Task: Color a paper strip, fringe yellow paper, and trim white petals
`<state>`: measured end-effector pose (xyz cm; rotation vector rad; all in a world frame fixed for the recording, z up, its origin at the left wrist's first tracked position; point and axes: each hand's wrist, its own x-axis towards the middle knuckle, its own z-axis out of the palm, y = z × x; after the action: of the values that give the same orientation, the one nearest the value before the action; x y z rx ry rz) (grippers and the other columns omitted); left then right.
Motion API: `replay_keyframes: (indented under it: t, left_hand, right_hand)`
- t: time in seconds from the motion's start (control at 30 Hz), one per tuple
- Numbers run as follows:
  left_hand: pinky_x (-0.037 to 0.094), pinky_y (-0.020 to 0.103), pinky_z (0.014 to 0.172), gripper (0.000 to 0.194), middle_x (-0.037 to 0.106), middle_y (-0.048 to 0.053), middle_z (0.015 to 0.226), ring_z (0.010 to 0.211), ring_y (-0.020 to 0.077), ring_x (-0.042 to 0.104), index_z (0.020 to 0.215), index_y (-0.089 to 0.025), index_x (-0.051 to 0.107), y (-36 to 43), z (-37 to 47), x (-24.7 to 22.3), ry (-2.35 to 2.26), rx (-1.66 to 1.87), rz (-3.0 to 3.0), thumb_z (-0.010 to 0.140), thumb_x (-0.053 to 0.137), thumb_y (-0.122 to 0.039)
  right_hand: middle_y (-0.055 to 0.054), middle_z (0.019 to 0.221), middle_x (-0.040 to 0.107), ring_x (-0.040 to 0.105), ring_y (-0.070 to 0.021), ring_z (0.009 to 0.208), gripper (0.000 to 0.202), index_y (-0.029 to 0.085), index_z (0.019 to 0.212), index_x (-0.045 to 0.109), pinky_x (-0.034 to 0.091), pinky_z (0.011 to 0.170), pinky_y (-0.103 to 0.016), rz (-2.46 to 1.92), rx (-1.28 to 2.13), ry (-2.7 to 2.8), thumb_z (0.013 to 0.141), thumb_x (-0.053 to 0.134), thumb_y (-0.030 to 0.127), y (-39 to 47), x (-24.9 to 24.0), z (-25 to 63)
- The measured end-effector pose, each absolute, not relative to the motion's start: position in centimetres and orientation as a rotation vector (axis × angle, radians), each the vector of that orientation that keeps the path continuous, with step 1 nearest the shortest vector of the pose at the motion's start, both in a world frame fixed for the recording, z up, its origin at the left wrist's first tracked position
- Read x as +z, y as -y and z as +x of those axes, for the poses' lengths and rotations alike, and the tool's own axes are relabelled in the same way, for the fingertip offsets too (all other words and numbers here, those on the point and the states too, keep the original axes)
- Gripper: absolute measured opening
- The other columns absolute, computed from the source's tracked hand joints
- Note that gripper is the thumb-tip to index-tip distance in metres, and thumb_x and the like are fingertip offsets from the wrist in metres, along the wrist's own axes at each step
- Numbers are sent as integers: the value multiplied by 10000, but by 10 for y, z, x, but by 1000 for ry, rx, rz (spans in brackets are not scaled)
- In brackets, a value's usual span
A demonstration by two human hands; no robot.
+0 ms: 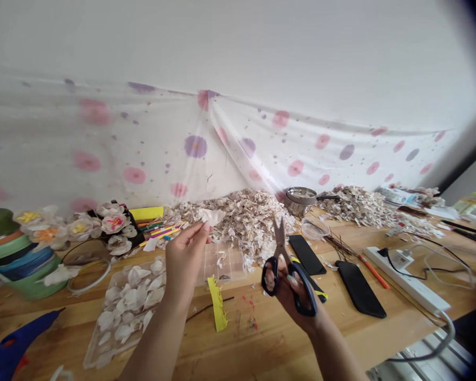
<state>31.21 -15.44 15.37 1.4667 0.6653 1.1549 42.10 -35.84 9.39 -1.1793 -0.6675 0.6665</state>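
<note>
My left hand (186, 254) pinches a thin white petal-like piece (212, 216) between thumb and fingertips. In my right hand (291, 288) are dark-handled scissors (280, 246), fingers through the loops, blades pointing up and slightly apart. The blades are to the right of the white piece and do not touch it. A large heap of whitish scraps (257, 217) lies behind both hands. Beside my left forearm sits a clear tray (93, 344) of white petals (129, 301). A yellow fringed strip (218, 304) lies on the table between my arms.
White flowers (115, 222) and a stack of coloured tape rolls (27, 264) stand at left, near a blue glue gun (19, 338). Two black phone-like slabs (360, 288), a white power strip (408, 280) with cables and a metal pot (300, 200) are at right.
</note>
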Motion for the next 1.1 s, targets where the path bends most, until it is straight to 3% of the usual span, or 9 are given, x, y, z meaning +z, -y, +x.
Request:
replay_keyframes:
  t: [0.07, 0.17, 0.37, 0.67, 0.93, 1.1]
  left_hand:
    - [500, 245, 615, 290, 702, 17, 717, 640, 158, 617, 838, -161, 744, 164, 312, 156, -636, 1190, 1457, 732, 681, -422]
    - [496, 235, 624, 258, 677, 7, 681, 669, 160, 615, 786, -174, 743, 176, 312, 158, -603, 1232, 1484, 737, 681, -421]
    - [496, 237, 659, 262, 693, 17, 764, 716, 165, 614, 800, -185, 736, 186, 311, 157, -588, 1258, 1558, 785, 644, -430]
    - [469, 205, 581, 232, 647, -2, 736, 637, 135, 571, 772, -182, 717, 192, 311, 157, -578, 1159, 1579, 781, 651, -404]
    - [488, 215, 676, 223, 662, 13, 797, 723, 156, 602, 793, -188, 707, 189, 313, 152, -551, 1156, 1650, 810, 621, -393]
    - [479, 216, 656, 215, 662, 11, 759, 720, 163, 610, 786, -182, 696, 188, 313, 154, -598, 1159, 1689, 805, 608, -377]
  right_hand:
    - [-59, 724, 526, 518, -214, 677, 593, 215, 881, 543, 434, 644, -355, -1067, 565, 742, 665, 533, 767, 335, 92, 410]
    - [-18, 669, 444, 435, -171, 613, 549, 201, 817, 516, 397, 618, -320, -1015, 579, 850, 777, 433, 743, 306, 92, 397]
    - [-39, 875, 443, 427, -180, 781, 511, 213, 954, 465, 401, 705, -295, -1185, 520, 1099, 812, 467, 703, 285, 106, 378]
    - [-29, 883, 453, 444, -178, 803, 464, 215, 958, 461, 414, 740, -294, -1184, 531, 1046, 826, 505, 657, 272, 108, 376]
    - [-3, 750, 453, 432, -158, 690, 459, 206, 858, 476, 390, 669, -283, -1229, 503, 1007, 836, 475, 665, 269, 107, 380]
    - [18, 677, 422, 389, -135, 632, 471, 190, 775, 469, 342, 606, -259, -1292, 531, 968, 807, 519, 657, 272, 113, 382]
